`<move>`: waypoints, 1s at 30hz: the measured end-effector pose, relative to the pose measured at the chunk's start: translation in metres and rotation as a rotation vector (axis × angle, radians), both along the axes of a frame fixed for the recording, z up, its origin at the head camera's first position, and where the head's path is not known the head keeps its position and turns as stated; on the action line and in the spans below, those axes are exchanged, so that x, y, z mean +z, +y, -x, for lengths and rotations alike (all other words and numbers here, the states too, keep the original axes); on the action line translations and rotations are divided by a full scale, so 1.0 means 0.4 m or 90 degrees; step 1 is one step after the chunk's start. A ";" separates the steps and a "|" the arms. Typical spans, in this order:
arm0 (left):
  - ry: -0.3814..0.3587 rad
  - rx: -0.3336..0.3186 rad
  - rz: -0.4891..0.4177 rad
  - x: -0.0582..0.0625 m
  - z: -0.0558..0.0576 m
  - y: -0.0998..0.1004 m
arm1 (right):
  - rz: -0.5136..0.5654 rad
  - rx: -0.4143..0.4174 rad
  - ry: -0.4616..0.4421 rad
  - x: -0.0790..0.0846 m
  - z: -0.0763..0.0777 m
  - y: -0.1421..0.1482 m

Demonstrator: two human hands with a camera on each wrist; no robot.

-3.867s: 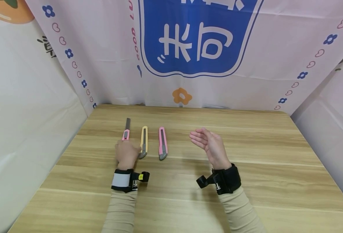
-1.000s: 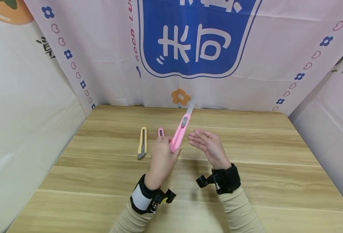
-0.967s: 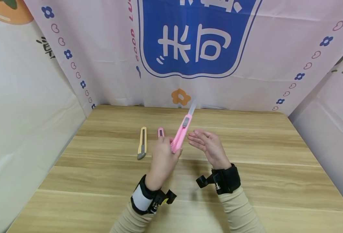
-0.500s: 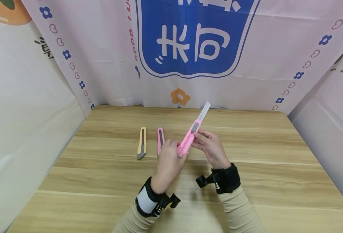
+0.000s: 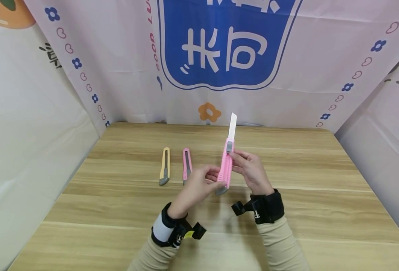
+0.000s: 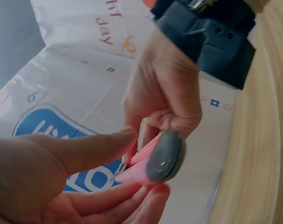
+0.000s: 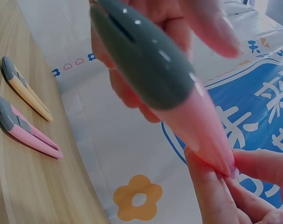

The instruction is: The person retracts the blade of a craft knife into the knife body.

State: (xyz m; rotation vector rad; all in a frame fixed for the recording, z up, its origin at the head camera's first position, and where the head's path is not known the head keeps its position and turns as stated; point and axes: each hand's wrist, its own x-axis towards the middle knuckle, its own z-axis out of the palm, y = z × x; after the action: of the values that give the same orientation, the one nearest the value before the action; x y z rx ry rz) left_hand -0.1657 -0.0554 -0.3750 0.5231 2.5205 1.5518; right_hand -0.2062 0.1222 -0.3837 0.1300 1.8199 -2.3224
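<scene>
A pink utility knife [image 5: 226, 162] is held up above the table, its long blade [image 5: 232, 126] extended and pointing away. My right hand [image 5: 253, 171] pinches its middle, below the grey slider, between thumb and fingers. By the grey end cap [image 6: 167, 156], my left hand [image 5: 201, 186] has its fingers against the lower handle. In the right wrist view, its straight thumb [image 7: 216, 32] stands apart from the handle. A yellow utility knife [image 5: 164, 165] and a second pink one [image 5: 187, 162] lie side by side further left, blades not showing. The left hand partly covers that pink one's lower end.
All this is over a wood-grain table [image 5: 301, 169]. Behind it hangs a printed cloth [image 5: 128, 75] with a blue sign, and pale cloth [image 5: 33, 131] flanks the left side.
My left hand picked up the extended pink knife from the left and brought it to my right hand, which now pinches it. The knife has turned more upright, and the left thumb has lifted away.
</scene>
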 end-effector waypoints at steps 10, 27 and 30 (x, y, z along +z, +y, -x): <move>-0.206 -0.135 -0.105 -0.032 0.044 -0.042 | -0.005 -0.011 -0.002 0.008 -0.003 0.009; -0.293 -0.152 -0.157 -0.056 0.047 -0.035 | 0.017 -0.042 -0.001 0.012 -0.003 0.009; -0.302 -0.143 -0.143 -0.061 0.045 -0.026 | 0.021 -0.045 0.004 0.011 -0.003 0.008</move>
State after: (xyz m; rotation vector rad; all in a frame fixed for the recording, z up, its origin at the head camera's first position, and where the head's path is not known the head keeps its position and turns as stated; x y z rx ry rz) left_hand -0.1837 -0.0659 -0.3993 0.3878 1.8881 1.6469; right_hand -0.2051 0.1254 -0.3791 0.1848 1.8078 -2.4010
